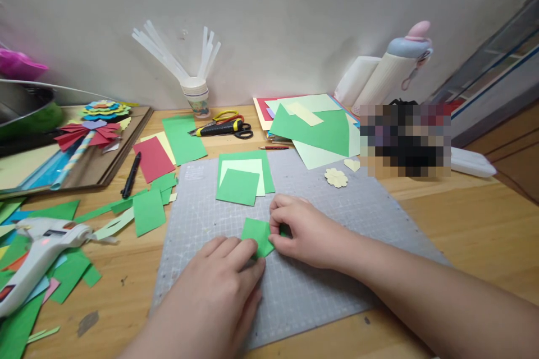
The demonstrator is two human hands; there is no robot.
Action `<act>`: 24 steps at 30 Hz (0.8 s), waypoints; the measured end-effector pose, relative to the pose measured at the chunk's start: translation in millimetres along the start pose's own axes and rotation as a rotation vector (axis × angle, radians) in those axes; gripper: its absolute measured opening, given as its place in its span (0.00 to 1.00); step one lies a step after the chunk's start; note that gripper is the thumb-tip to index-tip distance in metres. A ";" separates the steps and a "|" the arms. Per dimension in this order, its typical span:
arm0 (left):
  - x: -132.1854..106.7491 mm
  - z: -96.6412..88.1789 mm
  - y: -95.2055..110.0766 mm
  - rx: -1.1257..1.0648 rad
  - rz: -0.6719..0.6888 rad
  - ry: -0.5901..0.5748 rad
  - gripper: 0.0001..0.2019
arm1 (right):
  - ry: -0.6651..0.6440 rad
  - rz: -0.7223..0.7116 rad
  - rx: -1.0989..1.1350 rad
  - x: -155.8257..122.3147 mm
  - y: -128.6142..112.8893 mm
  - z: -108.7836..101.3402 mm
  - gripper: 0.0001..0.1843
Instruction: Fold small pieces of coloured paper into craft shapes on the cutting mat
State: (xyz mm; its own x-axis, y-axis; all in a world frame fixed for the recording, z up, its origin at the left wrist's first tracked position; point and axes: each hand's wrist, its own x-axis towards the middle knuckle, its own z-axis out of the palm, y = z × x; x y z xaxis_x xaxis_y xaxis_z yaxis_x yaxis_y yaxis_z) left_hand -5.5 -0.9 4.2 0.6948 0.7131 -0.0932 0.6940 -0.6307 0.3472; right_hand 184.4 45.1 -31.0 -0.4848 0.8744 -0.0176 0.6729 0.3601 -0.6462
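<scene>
A small green paper piece (257, 233) lies on the grey cutting mat (303, 291). My left hand (219, 286) rests on the mat with its fingertips pressing the paper's lower edge, fingers held together. My right hand (301, 230) pinches the paper's right edge with curled fingers. Just beyond the hands sits a stack of green and pale green paper squares (242, 179).
A white glue gun (37, 252) lies at the left among green scraps. A black pen (131, 175), red paper (152, 158), scissors and a utility knife (223, 126), a cup of glue sticks (196, 95), coloured paper sheets (315, 126), a yellow paper flower (336, 178) and a paper flower craft (95, 123) surround the mat.
</scene>
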 end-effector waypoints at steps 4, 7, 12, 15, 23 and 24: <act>-0.2 -0.1 5.0 -0.026 -0.008 0.007 0.10 | -0.005 0.007 -0.004 -0.9 -2.0 -1.6 0.04; -0.1 0.2 5.6 -0.042 -0.018 -0.014 0.12 | -0.008 0.006 -0.004 -1.3 -2.6 -1.7 0.04; -0.3 0.8 3.2 -0.053 -0.028 -0.037 0.14 | -0.007 0.007 -0.030 1.5 -0.9 -1.8 0.04; 0.2 0.6 2.1 -0.059 -0.030 -0.030 0.13 | -0.021 0.002 -0.084 -2.1 -7.5 -7.6 0.03; 3.6 -3.4 3.7 -0.091 -0.070 -0.074 0.13 | -0.183 -0.052 -0.477 -42.0 -50.2 -14.4 0.15; 4.0 -3.6 3.6 -0.095 -0.068 -0.078 0.12 | -0.195 -0.059 -0.499 -44.5 -51.5 -12.0 0.16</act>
State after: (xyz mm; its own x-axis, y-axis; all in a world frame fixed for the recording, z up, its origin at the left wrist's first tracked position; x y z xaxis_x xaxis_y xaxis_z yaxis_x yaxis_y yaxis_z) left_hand -0.9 0.8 8.5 0.6617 0.7252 -0.1903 0.7217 -0.5472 0.4240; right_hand 178.0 -8.5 12.1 -0.5925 0.7885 -0.1648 0.8022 0.5588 -0.2104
